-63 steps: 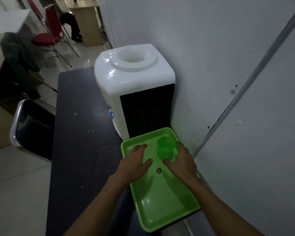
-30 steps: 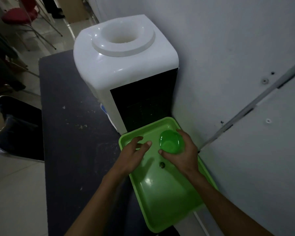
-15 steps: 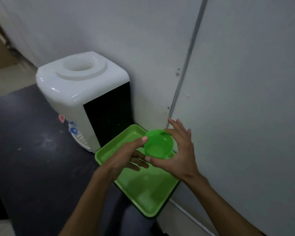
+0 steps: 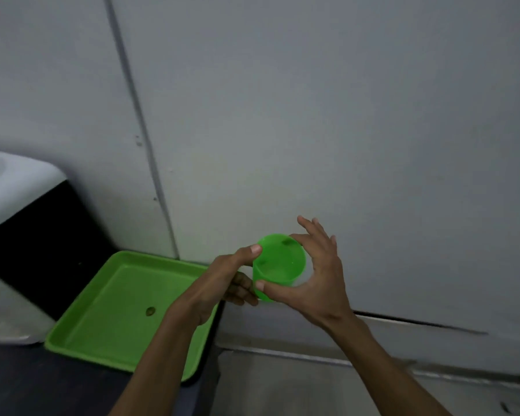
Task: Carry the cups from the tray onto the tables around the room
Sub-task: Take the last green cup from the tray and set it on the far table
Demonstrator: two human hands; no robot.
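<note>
A translucent green cup (image 4: 278,265) is held in the air to the right of the green tray (image 4: 102,310), past the table's right edge and close to the wall. My right hand (image 4: 318,280) grips it from the right with thumb and fingers around its side. My left hand (image 4: 225,283) holds it from the left, thumb on the rim and fingers under its base. The cup tilts slightly toward me. The tray lies on the dark table and carries only a small dark speck (image 4: 150,311).
A white water dispenser (image 4: 15,235) with a black side panel stands on the dark table (image 4: 27,382) left of the tray. A grey wall (image 4: 312,115) rises directly ahead. The floor (image 4: 297,385) lies beyond the table's right edge.
Both hands lifted the cup off the tray and carried it right, past the table edge. My view swung right, so the dispenser and tray now sit at the left.
</note>
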